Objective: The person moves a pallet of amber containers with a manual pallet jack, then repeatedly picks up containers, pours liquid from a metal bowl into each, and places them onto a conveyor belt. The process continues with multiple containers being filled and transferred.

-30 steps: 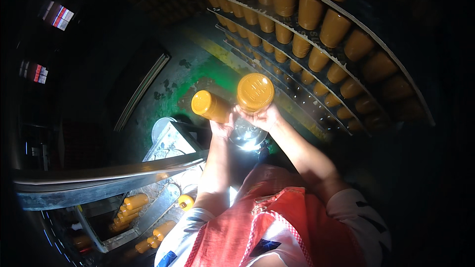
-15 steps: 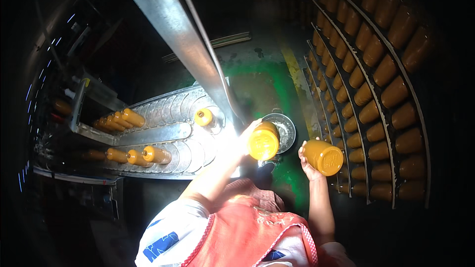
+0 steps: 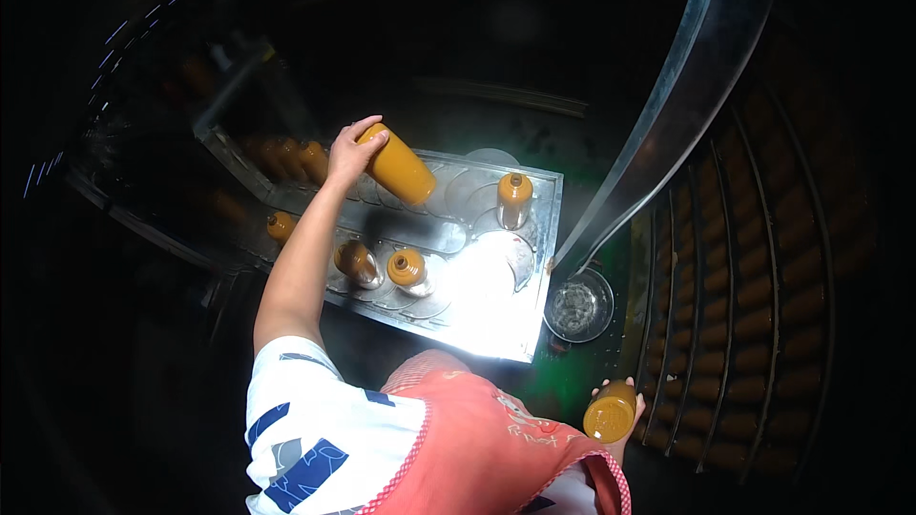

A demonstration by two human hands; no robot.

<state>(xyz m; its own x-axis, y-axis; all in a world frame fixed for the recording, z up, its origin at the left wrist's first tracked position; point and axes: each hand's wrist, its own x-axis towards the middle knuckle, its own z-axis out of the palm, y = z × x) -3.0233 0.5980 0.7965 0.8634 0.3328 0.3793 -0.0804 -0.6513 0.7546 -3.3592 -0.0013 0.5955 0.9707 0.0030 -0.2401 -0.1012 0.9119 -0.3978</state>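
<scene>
My left hand [image 3: 351, 154] reaches over the conveyor [image 3: 444, 234] and grips a glossy mustard-yellow bottle [image 3: 403, 170] near its upper end. That bottle is tilted, its base toward the lower right; its neck is hidden behind my fingers. At the lower right, my right hand [image 3: 634, 416] is wrapped round a second mustard-yellow bottle [image 3: 609, 417], whose round base faces me. On the conveyor's flat plates stand a bottle [image 3: 514, 193] at the far right corner, another bottle [image 3: 407, 268] on the near side, and a darker bottle [image 3: 358, 263] beside that one.
A metal basin [image 3: 578, 305] sits on the floor off the conveyor's right end. Above it slants a broad metal post [image 3: 682, 86]. Racks [image 3: 754, 305] with rows of similar bottles fill the right side. More bottles [image 3: 311, 161] stand farther left under a metal frame [image 3: 229, 86].
My left hand has carried its bottle from beside the basin leftward over the conveyor. My right hand, still holding its bottle, appears lower. The view has turned toward the conveyor.
</scene>
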